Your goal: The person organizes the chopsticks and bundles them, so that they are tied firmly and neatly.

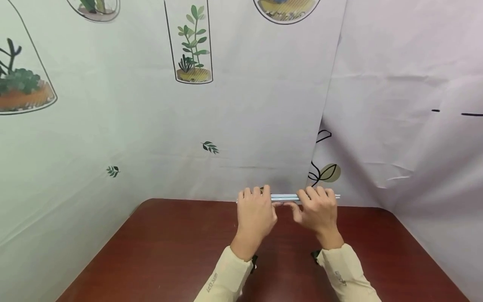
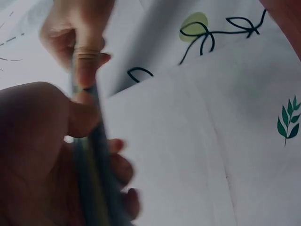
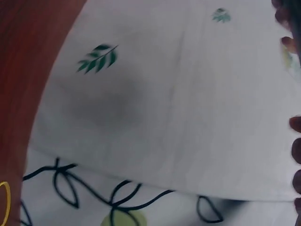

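A slim, straight, light-blue and white thing with lengthwise lines, like thin sticks side by side, is held level above the far edge of the table. My left hand grips its left part, fingers over it and thumb underneath. Around its right part curls my right hand, a short end poking out past the fingers. Both thumbs point inward below the middle stretch. In the left wrist view, the strip is blurred and runs through both hands. The right wrist view catches only fingertips at its right edge.
The reddish-brown table has rounded far corners. White cloth printed with plants and jars hangs close behind and along both sides. Dark wrist gear shows at the cream sleeves.
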`<state>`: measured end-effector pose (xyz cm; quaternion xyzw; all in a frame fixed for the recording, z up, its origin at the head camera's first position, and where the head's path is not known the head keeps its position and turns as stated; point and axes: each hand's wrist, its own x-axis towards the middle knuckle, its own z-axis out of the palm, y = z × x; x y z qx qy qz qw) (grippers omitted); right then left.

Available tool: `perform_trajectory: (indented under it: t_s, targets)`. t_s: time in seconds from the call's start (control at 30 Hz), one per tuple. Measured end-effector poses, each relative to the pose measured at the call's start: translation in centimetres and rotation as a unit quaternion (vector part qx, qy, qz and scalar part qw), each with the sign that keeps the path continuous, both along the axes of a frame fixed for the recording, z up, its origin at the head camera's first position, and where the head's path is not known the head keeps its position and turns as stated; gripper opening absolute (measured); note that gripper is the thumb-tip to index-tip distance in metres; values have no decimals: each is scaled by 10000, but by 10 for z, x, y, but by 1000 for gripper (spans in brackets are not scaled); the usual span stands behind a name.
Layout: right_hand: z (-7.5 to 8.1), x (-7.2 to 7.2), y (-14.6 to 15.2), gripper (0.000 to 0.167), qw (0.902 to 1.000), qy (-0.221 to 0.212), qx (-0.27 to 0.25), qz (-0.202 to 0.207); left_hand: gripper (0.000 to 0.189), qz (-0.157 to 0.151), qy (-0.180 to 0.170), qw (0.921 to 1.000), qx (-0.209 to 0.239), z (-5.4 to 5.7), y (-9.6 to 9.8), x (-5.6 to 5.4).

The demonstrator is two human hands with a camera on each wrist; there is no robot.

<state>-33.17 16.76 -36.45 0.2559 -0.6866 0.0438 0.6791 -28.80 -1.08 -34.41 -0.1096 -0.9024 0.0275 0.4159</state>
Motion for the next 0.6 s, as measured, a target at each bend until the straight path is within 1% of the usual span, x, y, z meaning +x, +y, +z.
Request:
perform_trajectory:
  t_s: [0.07,0.13,0.23,0.27,0.33,0.43,0.53,0.6]
  targets:
    - [-4,-4,4,58,9997,175,107,109,33,40,-316,9993,-182,-1,3,2]
    - [-7,-7,5,59,9992,289,191,182,31,-16,-555,9978,-374,-1,3,2]
    - [-10,-10,5,59,9990,307,230,230,28,-204,-667,9961,-538,-2,1,-2]
    - [-10,-10,5,59,9991,274,236,234,28,-281,-630,9959,-586,-3,0,-4]
    - [-10,-8,4,58,9994,132,232,215,28,-444,-426,9963,-595,-6,-2,-8]
    - [-8,-3,4,57,9994,-156,241,189,30,-704,84,9960,-552,-10,-5,-14]
    - [-3,4,3,57,9983,-489,253,184,29,-942,525,9929,-501,-12,-8,-18]
    - [1,9,2,56,9964,-777,313,158,27,-1018,641,9917,-445,-11,-10,-20]
